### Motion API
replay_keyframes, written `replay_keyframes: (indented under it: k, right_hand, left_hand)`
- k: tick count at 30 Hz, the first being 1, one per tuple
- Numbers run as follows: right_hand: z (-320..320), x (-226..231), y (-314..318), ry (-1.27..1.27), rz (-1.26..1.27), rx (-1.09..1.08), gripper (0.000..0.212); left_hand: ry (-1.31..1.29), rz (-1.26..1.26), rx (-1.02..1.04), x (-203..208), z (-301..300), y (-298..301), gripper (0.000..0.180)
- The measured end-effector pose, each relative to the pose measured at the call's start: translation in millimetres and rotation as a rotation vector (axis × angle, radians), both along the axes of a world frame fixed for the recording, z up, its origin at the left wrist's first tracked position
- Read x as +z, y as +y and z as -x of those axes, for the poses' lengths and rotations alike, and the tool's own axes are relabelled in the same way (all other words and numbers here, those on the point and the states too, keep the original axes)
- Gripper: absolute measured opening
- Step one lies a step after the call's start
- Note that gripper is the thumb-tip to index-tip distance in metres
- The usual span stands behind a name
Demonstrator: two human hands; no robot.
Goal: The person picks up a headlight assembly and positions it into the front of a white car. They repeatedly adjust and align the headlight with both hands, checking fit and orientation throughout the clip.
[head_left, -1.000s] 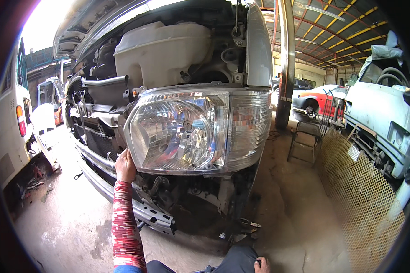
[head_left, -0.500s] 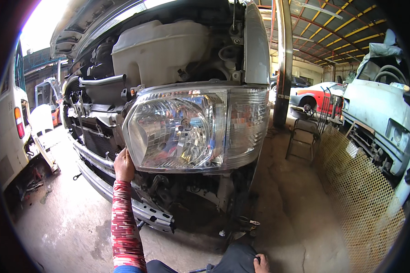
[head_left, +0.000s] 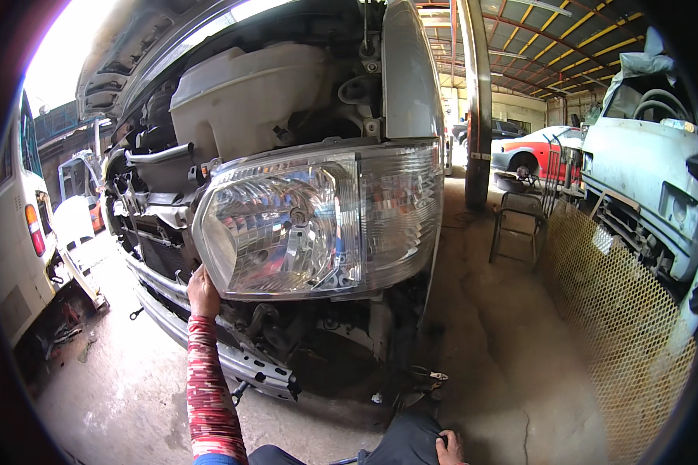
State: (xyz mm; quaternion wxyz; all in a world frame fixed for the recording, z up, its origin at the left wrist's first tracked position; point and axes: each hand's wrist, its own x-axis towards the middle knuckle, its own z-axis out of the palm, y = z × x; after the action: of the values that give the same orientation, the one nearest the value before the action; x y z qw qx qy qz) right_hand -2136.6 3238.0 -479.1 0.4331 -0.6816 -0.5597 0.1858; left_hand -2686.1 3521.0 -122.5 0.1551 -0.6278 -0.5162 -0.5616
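Observation:
A large clear headlight (head_left: 287,225) fills the middle of the view, at the front corner of a vehicle whose bumper cover is off. My left hand (head_left: 203,293) grips its lower left edge, the fingers partly hidden behind the housing. A red, white and dark patterned sleeve covers that forearm. Low in the view, my right hand (head_left: 450,448) rests by my knee in dark trousers (head_left: 403,442). Its fingers are curled, with a small dark thing at them that I cannot make out. Above the headlight sits a whitish plastic tank (head_left: 248,97), beside the grey fender (head_left: 411,77).
A bare metal bumper bar (head_left: 248,372) runs below the headlight. Pliers (head_left: 430,374) and other small tools lie on the floor near my knee. To the right stand a folding chair (head_left: 517,225), an expanded-metal mesh panel (head_left: 620,294) and a pale vehicle body (head_left: 636,170). A white van (head_left: 23,232) is at left.
The view has shifted slightly, so the headlight and vehicle appear a little further left. My left hand stays at the headlight's lower left edge, and my right hand stays by the knee.

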Motion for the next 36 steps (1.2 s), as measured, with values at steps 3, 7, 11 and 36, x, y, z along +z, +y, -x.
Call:
replay_keyframes:
  k: [3,7,11,36]
  right_hand:
    - [-1.9,0.6,-0.6,0.000,-0.007,-0.006,0.028]
    - [-2.6,3.1,-2.9,0.007,0.001,-0.016,0.028]
    - [-3.3,7.1,-5.7,0.031,-0.010,-0.019,0.028]
    - [-10.3,-32.5,3.7,-0.005,0.047,-0.098,0.027]
  left_hand:
    - [-0.068,0.002,-0.046,-1.1,0.1,-1.5,0.062]
    - [-0.019,0.003,-0.041,-2.4,2.9,-0.5,0.060]
    - [0.081,-0.005,0.000,-6.5,11.6,7.7,0.059]
    - [0.117,-0.055,-0.084,-23.0,36.0,27.1,0.054]
